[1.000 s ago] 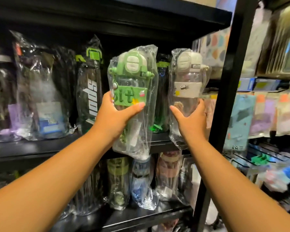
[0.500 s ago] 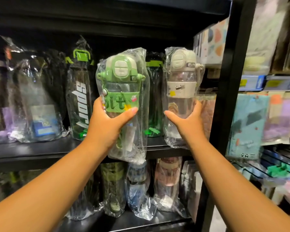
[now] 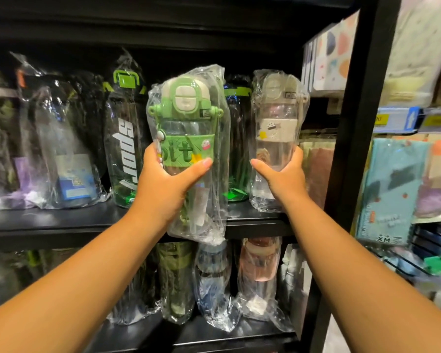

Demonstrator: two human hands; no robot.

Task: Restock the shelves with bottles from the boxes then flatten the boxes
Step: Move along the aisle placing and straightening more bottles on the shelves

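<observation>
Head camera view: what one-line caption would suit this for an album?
Left hand holds a bagged green bottle before the shelf; right hand grips a beige one.

Retail shop: we note black metal shelves (image 3: pixel 107 220) stocked with plastic-wrapped water bottles (image 3: pixel 124 138), price tags (image 3: pixel 397 121) on neighbouring rails, and packaged stationery (image 3: pixel 390 189) hanging alongside.

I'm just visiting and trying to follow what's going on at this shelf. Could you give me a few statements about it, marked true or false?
1. The left hand holds a green bottle. True.
2. The beige bottle in the right hand is unwrapped. False: it is in clear plastic.
3. The green bottle stands on the shelf. False: it is held in front of the shelf edge.
4. A dark bottle with white lettering stands on the shelf. True.
</observation>
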